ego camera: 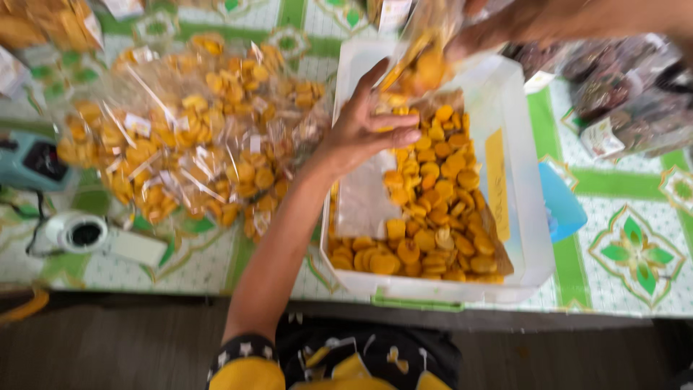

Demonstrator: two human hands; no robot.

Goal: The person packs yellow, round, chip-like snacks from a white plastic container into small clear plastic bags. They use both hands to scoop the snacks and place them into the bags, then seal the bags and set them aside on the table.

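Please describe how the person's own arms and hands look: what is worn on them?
The left hand is bare: no glove, ring or watch shows, and the forearm is uncovered. Near the shoulder sits a short black sleeve with small pale star marks above yellow fabric. The right hand is blurred; no sleeve shows on that arm.
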